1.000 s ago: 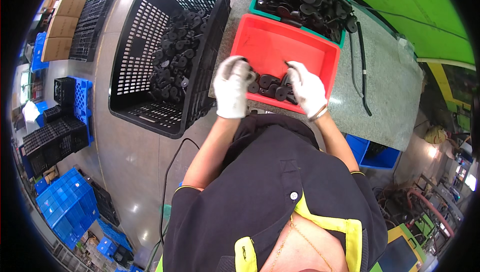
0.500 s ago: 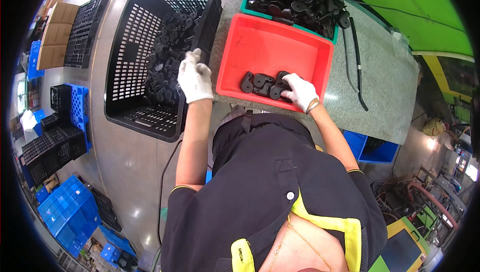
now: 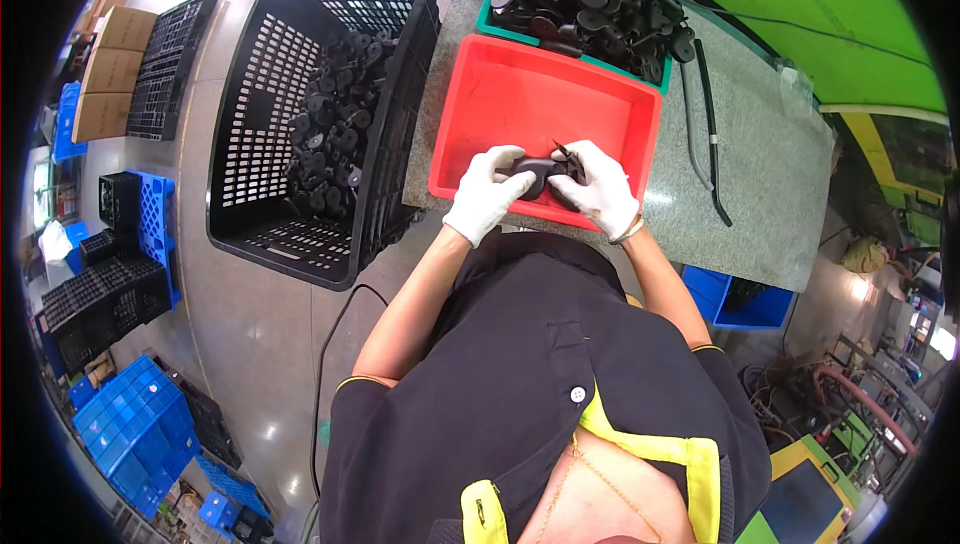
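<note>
Over the near side of a red bin, my two white-gloved hands have come together. My left hand is closed around the left end of a black plastic part, which has a rounded, hook-like shape. My right hand pinches black plastic at the part's right end; a thin dark sliver sticks up by its fingertips. Whether the right fingers grip the same part or a second one is hard to make out. Other black parts in the bin are mostly hidden behind my hands.
Left of the bin stands a tall black slatted crate part-filled with similar black parts. A green bin heaped with more parts touches the red bin's far side. On the grey tabletop lies a black rod. Below sits a blue bin.
My left hand has moved from beside the black crate to the red bin and closed on a part. My right hand has lifted slightly and now meets it.
</note>
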The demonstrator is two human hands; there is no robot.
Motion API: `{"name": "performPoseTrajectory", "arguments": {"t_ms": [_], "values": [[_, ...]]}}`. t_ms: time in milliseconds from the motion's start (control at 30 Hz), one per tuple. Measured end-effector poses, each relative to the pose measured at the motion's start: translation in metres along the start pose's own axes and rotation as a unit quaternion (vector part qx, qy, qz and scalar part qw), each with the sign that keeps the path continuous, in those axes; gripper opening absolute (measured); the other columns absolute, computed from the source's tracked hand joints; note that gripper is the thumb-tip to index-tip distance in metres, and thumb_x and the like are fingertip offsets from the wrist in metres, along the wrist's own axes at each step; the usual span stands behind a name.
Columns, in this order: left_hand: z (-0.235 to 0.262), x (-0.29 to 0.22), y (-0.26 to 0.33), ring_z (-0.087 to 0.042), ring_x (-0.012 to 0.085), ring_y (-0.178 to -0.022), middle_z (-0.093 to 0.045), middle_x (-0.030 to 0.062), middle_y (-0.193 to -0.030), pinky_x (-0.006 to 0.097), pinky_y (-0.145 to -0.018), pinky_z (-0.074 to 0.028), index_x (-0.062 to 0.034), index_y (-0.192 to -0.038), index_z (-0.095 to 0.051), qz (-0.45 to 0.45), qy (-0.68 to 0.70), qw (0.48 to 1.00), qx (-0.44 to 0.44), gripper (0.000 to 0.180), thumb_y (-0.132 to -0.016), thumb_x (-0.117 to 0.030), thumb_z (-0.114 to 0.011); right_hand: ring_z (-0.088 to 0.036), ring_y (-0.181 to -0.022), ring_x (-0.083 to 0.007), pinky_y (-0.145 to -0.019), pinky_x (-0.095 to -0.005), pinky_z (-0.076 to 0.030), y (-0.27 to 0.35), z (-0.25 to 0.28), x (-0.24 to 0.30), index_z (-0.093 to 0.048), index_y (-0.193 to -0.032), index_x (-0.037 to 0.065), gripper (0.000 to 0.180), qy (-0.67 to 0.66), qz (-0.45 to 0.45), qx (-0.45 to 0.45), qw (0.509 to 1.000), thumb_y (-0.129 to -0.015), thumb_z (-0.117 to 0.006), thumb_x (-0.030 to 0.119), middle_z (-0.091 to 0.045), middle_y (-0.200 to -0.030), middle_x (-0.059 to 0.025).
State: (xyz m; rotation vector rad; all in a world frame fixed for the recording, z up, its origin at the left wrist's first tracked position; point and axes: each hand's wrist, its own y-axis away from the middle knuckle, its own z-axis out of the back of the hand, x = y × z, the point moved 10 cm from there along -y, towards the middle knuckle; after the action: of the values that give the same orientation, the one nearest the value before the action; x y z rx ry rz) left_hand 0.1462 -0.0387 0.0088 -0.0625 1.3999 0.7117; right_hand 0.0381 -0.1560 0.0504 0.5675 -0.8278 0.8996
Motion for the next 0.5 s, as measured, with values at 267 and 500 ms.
{"name": "performPoseTrajectory", "arguments": {"t_ms": [267, 500], "values": [[-0.023, -0.027, 0.008, -0.058, 0.0141, -0.083, -0.059, 0.0082, -0.103, 0.027, -0.073, -0.047, 0.0012, -0.118, -0.051, 0.040, 0.289, 0.952, 0.087, 0.034, -0.088, -0.011, -0.061, -0.064, -0.091, -0.0284, -0.078, -0.0360, -0.051, 0.001, 0.011, 0.062, -0.057, -0.109, 0.006, 0.032, 0.030, 0.089, 0.013, 0.995, -0.082, -0.067, 0.018, -0.061, -0.102, -0.0116], [-0.006, -0.033, 0.010, -0.058, 0.0130, -0.090, -0.060, 0.0081, -0.107, 0.026, -0.078, -0.049, 0.0015, -0.116, -0.054, -0.013, 0.323, 0.946, 0.007, 0.030, -0.087, -0.005, -0.060, -0.065, -0.077, -0.0277, -0.068, -0.0354, -0.052, 0.015, 0.030, 0.084, -0.058, -0.115, 0.009, 0.026, 0.104, 0.096, -0.056, 0.988, -0.090, -0.055, 0.019, -0.064, -0.092, -0.0115]]}}
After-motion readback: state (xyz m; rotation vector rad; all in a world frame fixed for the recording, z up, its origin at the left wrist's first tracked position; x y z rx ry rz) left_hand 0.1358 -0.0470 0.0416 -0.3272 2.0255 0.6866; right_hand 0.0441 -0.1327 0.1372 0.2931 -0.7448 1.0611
